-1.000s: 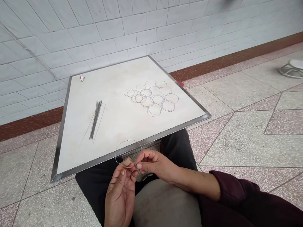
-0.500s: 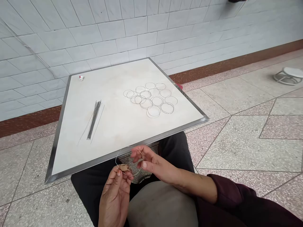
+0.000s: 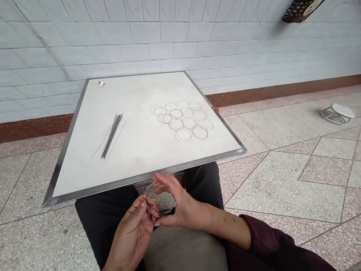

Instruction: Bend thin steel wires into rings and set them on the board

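Observation:
Below the table's near edge, a thin wire ring [image 3: 146, 191] is in my two hands. My left hand [image 3: 134, 226] pinches the side of it between thumb and fingers. A tan wrap [image 3: 152, 200] sits around one left finger. My right hand [image 3: 180, 203] spans the ring from the other side, fingers curved at the top and thumb low, apparently gripping its rim; part of the ring is hidden behind this hand. On the table, several wire rings [image 3: 184, 128] lie overlapping at the right. A bundle of straight wires [image 3: 112, 136] lies at the left, a few loose beside it.
The white table [image 3: 135, 92] has a grey metal rim and stands against a tiled wall [image 3: 146, 34]. A small red-and-white object [image 3: 102, 84] is at its far left corner. A round stool [image 3: 337, 114] stands on the floor at the right.
My right hand has opened wider around the wire ring, its thumb moving down to the ring's lower side. My left hand keeps its pinch. The camera view has shifted slightly.

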Motion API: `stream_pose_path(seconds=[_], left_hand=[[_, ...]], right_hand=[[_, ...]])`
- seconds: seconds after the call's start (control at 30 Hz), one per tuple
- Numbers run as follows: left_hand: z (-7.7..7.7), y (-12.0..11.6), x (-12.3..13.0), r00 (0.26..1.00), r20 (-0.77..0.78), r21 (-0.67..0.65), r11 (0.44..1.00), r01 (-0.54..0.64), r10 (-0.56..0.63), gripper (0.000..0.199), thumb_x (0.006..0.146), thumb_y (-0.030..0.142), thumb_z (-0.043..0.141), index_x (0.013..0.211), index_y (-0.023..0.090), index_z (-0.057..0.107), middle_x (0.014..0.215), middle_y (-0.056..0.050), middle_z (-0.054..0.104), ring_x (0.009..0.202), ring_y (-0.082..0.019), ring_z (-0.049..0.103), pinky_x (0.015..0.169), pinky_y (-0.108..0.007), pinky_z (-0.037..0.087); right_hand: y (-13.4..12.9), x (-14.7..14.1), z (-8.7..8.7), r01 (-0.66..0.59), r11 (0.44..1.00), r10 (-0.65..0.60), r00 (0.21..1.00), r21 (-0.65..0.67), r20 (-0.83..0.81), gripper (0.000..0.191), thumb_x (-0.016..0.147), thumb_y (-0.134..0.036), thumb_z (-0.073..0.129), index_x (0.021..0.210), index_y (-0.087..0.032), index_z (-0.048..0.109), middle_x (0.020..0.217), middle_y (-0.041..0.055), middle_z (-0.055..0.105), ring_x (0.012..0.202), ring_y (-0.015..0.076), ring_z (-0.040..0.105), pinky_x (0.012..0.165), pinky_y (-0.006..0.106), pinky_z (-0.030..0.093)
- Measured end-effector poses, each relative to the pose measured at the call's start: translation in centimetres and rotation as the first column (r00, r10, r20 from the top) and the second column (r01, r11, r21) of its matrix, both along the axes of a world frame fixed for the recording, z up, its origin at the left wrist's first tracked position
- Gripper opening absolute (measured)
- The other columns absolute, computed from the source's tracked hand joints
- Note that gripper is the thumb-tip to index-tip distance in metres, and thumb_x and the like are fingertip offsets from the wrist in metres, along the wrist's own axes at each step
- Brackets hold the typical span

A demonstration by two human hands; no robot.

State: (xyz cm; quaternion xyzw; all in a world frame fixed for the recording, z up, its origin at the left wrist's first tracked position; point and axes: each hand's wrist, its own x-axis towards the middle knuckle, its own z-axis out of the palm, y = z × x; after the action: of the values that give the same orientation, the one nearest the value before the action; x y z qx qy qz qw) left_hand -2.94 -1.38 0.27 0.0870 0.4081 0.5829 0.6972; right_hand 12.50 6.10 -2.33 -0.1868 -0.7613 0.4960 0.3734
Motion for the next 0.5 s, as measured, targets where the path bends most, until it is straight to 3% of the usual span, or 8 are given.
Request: stream_pose_path(seconds=[0.37, 0.5], left_hand=[[-0.12, 0.06, -0.2, 0.999, -0.044, 0.004, 1.0, 0.021, -0.021, 0.015, 0.081, 0.029, 0.073, 0.08, 0.014, 0.072, 0.074, -0.003, 0.059, 0.07, -0.014, 0.052, 0.063, -0.025, 0.049], [0.05, 0.02, -0.03, 0.998, -0.038, 0.0, 0.999, 0.048, -0.048, 0.015, 0.082, 0.029, 0.072, 0.075, 0.016, 0.07, 0.075, -0.003, 0.059, 0.07, -0.014, 0.053, 0.064, -0.026, 0.05]], right_hand=[[0.06, 0.34, 0.68, -0.026, 1.0, 0.026, 0.996, -0.004, 0.084, 0.104, 0.071, -0.03, 0.085, 0.151, -0.033, 0.019, 0.139, 0.014, 0.038, 0.121, 0.0272, 0.051, 0.1, 0.044, 0.05], [0.5, 0.72, 0.38, -0.063, 0.998, 0.061, 0.99, 0.011, 0.124, 0.121, 0.061, -0.035, 0.09, 0.153, -0.03, 0.012, 0.145, 0.017, 0.034, 0.126, 0.0302, 0.047, 0.104, 0.046, 0.045]])
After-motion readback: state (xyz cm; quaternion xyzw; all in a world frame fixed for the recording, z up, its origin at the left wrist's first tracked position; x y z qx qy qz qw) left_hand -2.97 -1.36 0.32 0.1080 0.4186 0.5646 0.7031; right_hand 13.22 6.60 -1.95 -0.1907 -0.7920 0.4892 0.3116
